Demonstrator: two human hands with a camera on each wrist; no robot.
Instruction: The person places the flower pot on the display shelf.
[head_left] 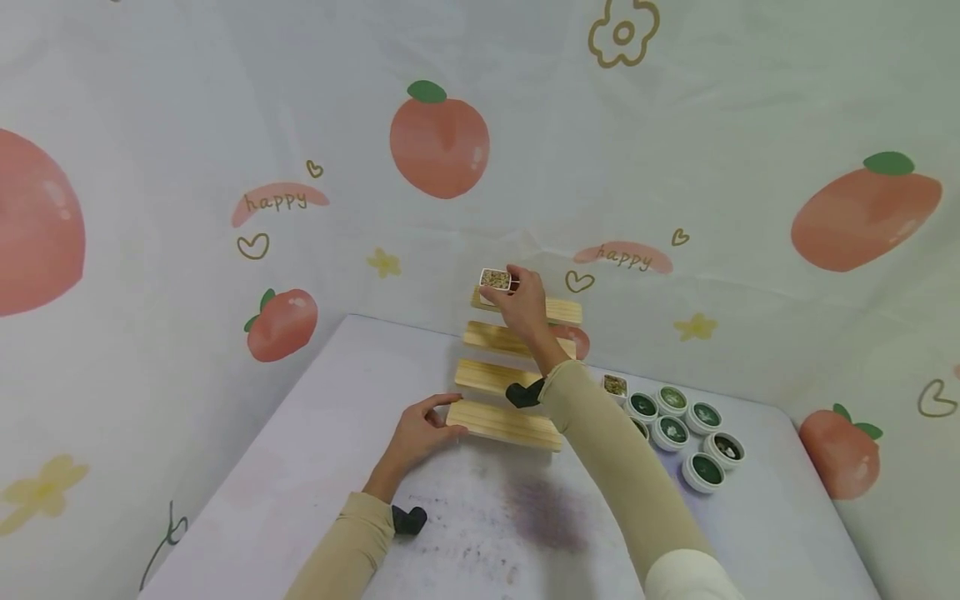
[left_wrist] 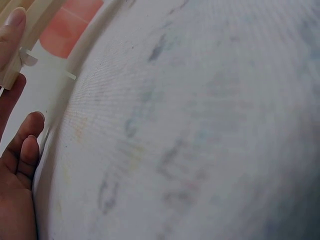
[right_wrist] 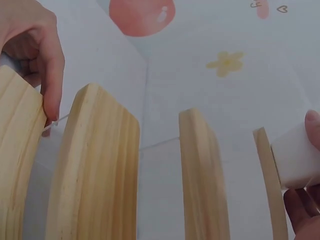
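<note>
A tiered wooden rack (head_left: 504, 423) with several slatted boards stands at the middle of the table. My left hand (head_left: 415, 433) pinches the left end of its lowest board between thumb and fingers. At the top board (head_left: 564, 312), my right hand (head_left: 523, 307) grips a small white square container (right_wrist: 296, 159) by its sides. Tan, grain-like bits fill the container, seen from above in the head view. Its base meets the top board in the right wrist view. The left wrist view catches only part of the left hand (left_wrist: 17, 165) and a board end.
Right of the rack, several round white tubs (head_left: 703, 473) with dark green tops sit in a cluster. Another square container (head_left: 615, 386) of bits is beside them, partly behind the right sleeve (head_left: 622, 450). A printed cloth backdrop (head_left: 525, 167) rises behind the table.
</note>
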